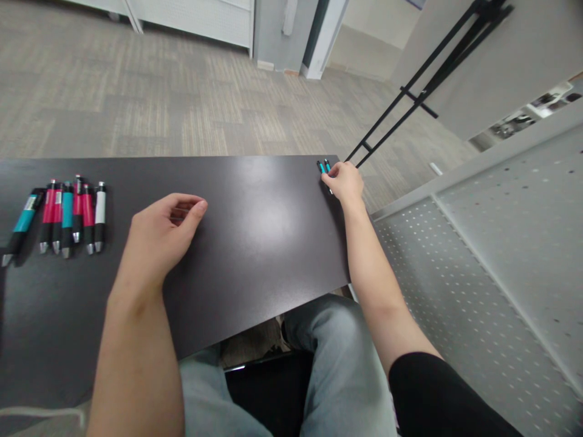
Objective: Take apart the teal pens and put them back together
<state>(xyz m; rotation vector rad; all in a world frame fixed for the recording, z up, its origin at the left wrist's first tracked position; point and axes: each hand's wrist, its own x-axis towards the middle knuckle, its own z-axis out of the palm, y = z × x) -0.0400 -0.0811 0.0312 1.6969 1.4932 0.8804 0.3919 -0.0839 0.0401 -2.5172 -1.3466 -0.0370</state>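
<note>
At the far right corner of the dark table (255,255), my right hand (345,182) has its thumb and fingers closed on a teal pen (327,165). A second teal pen (321,168) lies right beside it, its silver tip showing below my thumb. My fingers cover part of both. My left hand (161,233) rests over the left middle of the table, fingers curled in and thumb against the index finger, with nothing in it. To its left lie pens in a loose row: several red pens (48,212), a teal pen (67,212), a white pen (101,209) and a slanted teal pen (25,218).
A black metal frame (396,115) rises past the table's right corner. A perforated grey panel (455,291) stands along the right side. My legs (341,364) are under the table's near edge. Carpeted floor (182,97) lies beyond the far edge.
</note>
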